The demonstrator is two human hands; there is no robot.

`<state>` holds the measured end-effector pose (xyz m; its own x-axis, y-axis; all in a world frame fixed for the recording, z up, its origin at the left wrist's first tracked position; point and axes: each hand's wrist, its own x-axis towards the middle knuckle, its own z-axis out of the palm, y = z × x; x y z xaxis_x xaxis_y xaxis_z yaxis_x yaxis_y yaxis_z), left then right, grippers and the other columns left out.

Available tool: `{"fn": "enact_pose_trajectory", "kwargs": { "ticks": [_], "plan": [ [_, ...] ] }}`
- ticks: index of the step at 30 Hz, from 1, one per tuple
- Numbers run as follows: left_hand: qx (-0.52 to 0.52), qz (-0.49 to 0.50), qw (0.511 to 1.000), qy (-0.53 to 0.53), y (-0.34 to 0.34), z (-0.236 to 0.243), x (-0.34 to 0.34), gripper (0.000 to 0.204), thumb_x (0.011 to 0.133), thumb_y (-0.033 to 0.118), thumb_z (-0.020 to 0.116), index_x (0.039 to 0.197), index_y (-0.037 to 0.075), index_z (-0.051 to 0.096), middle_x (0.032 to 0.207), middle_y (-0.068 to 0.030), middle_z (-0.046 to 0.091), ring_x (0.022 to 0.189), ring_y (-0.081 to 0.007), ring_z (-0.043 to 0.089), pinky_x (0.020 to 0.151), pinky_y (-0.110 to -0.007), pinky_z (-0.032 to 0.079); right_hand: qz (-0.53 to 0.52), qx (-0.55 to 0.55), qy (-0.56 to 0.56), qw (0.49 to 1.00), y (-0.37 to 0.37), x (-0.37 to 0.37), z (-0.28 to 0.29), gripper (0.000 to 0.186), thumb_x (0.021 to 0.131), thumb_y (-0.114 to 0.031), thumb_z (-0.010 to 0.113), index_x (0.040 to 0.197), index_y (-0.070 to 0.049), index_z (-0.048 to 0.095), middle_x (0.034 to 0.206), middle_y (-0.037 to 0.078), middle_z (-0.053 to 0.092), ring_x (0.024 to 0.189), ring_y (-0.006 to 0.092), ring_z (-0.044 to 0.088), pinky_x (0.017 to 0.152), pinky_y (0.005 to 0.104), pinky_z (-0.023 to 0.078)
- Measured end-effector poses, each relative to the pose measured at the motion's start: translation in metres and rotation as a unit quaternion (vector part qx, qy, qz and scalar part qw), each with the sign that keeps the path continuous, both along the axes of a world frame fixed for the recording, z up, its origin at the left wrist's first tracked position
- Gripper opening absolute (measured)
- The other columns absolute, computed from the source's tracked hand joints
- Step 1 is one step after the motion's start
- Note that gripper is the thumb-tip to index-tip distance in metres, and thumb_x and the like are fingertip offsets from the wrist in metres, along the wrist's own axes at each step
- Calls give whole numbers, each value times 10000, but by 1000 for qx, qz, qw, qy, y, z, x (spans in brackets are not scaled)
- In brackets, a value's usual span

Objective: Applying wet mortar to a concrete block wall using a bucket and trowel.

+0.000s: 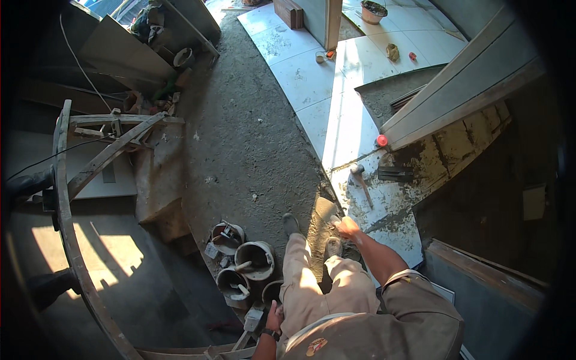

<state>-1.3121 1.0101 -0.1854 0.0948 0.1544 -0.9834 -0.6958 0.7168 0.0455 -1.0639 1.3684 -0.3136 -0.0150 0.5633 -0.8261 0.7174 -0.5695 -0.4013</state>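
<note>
My right hand [346,227] is closed round the handle of a trowel [326,209], its flat blade close over the grey mortar [240,126] beside the tile edge. My left hand [274,317] hangs by my left thigh, close to a mortar bucket [272,291]; its fingers are only partly visible. Just past the trowel, a mallet [358,170] lies on the white floor tiles [312,75], its handle pointing back toward me. A dark flat piece [395,174] rests on the mortar-smeared tile to its right.
Several buckets [255,261] crowd by my left foot, some holding tools. A red round object [381,140] sits at the foot of a panel [456,78]. Wooden framing [117,153] stands left; a dark drop-off borders the tiles at right. A tile stack [288,13] stands far ahead.
</note>
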Motion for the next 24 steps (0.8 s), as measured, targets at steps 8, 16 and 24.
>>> {"fn": "enact_pose_trajectory", "kwargs": {
  "ticks": [8,16,24],
  "plan": [
    [-3,-615,739,274,107,-79,-166,473,875,512,497,1028,97,664,983,-172,685,924,-359,651,842,-433,494,-142,-66,-44,987,25,-42,-10,566,827,-508,640,643,24,577,551,110,545,457,211,549,405,375,385],
    [254,-556,718,333,389,-126,-273,583,738,291,755,1227,18,593,1170,-190,642,1058,-296,639,896,-367,501,-354,-107,9,929,47,-131,-64,441,877,-479,625,833,-45,561,580,46,491,442,168,476,398,322,401],
    [422,-400,794,179,520,-53,-190,576,866,299,666,1346,34,487,1317,-180,558,1084,-324,618,892,-376,510,-184,-10,-65,981,27,-116,-23,452,863,-368,674,1029,42,578,703,70,610,530,147,565,450,326,460]
  ]
}}
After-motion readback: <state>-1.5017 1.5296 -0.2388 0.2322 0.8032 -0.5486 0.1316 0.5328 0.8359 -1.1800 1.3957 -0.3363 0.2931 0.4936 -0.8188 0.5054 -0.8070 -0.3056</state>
